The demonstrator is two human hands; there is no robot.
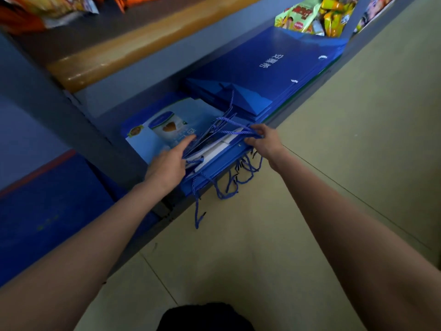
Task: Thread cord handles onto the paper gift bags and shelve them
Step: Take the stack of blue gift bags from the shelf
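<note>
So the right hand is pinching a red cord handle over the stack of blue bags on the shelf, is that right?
Not quite: the cord handle is blue, not red. The head view shows the right hand pinching it over the stack of blue bags on the shelf.

Showing two bare forearms, sleeveless to the frame edge, left hand (167,163) and right hand (263,139) wearing no gloves, rings or watch.

Shop: snack packs (307,15) on shelving.
</note>
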